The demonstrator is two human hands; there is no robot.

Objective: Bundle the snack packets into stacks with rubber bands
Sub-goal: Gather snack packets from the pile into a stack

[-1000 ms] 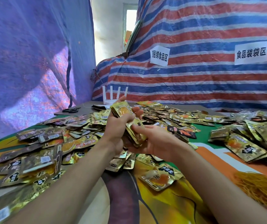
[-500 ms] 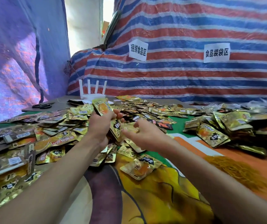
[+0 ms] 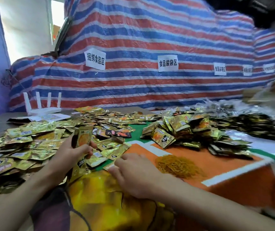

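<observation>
While the left hand point(image 3: 73, 153) stands a thin stack of packets point(image 3: 83, 138) upright, fingers and thumb curled round its lower half, the right hand point(image 3: 133, 175) is down low over the surface point(image 3: 208, 157). Its fingers are spread and fairly straight, holding nothing, with the tips right at a loose packet point(image 3: 98, 160) lying flat just in front of the stack. Touching it or a hair short? The blur won't let me call it.

So this looks like the gathering step: the stack is being built, and I can see no band on it. All around the left hand lies the big spread of loose packets point(image 3: 25, 147), plenty left to work through. Further right sits a separate heap of packets point(image 3: 175, 129); whether those are banded already, I cannot tell.

Next up, I'd say, that flat packet has to be pinched up off the surface and slid in against the stack, edges squared. Foil like this probably slides, so the left hand's grip will need to be firm. Once the stack is thick enough, the rubber bands point(image 3: 176, 165) are handy in a tangled orange heap just beside the right hand. Teasing out one band alone will be the fiddly bit.
</observation>
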